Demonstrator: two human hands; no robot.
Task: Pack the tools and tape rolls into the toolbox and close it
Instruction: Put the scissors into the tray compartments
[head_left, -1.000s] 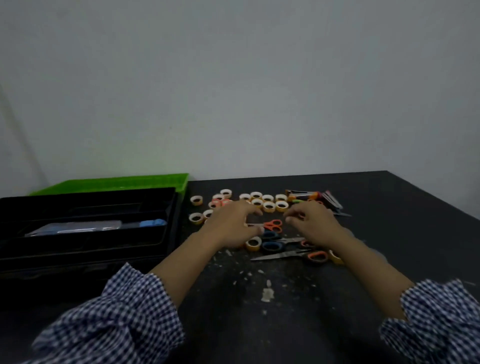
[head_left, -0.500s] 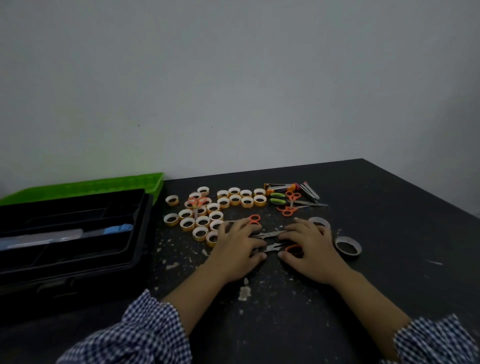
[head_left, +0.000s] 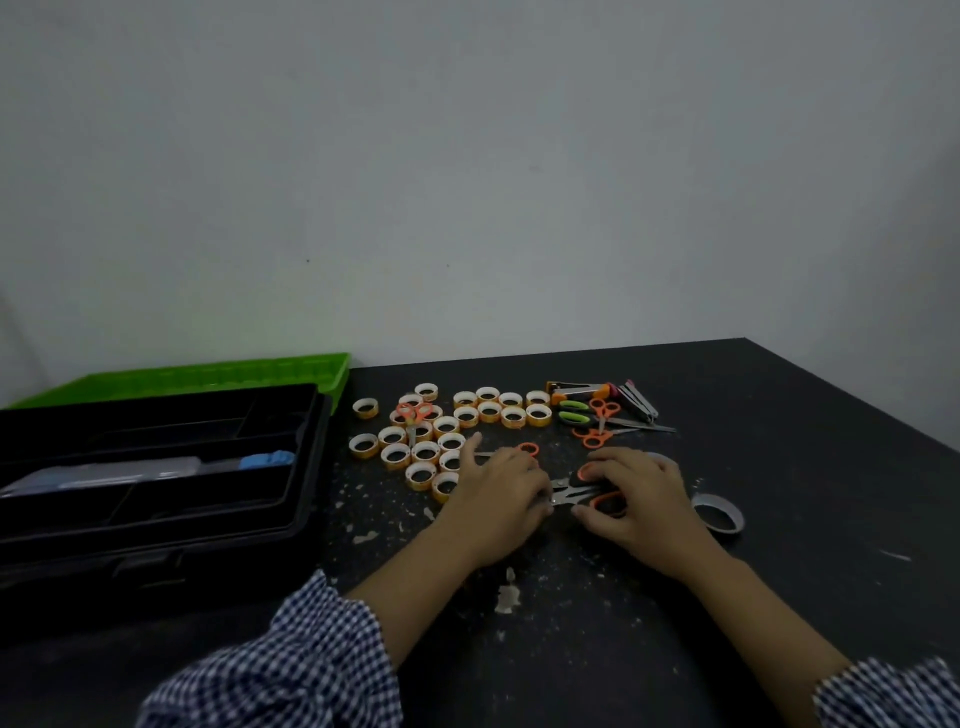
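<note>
Black plastic forms the toolbox (head_left: 156, 467), which stands open at the left of the desk (head_left: 779, 519), its green lid (head_left: 208, 376) tipped back toward the wall. A tray with dividers sits in its top, and a blue-handled tool (head_left: 265, 460) lies in one long compartment.

Just right of the box, a cluster of small yellow tape rolls (head_left: 423, 452) lies flat on the dark surface, with a second group (head_left: 501, 408) farther back. Small orange-handled scissors (head_left: 414, 415) rest on top of the nearer cluster. Near the far right of the spread lie a green-handled tool (head_left: 574, 410), more orange scissors (head_left: 597, 423) and some metal tools (head_left: 636, 402). A larger grey tape roll (head_left: 719, 512) lies alone beside the right wrist.

Both hands rest palm down in the middle of the desk, over a pair of black-and-orange scissors (head_left: 587, 491). The left hand (head_left: 501, 499) covers the blade tips, fingers curled loosely; another orange scissor loop (head_left: 527, 449) peeks out past its knuckles. The right hand (head_left: 636, 499) lies over the handles with its fingers spread around them. Whether either grip is truly closed on the scissors I cannot tell, as the palms hide the contact.

Pale flecks of debris (head_left: 506, 597) dot the surface near the forearms, and checked sleeves (head_left: 311, 660) show at the bottom edge.
</note>
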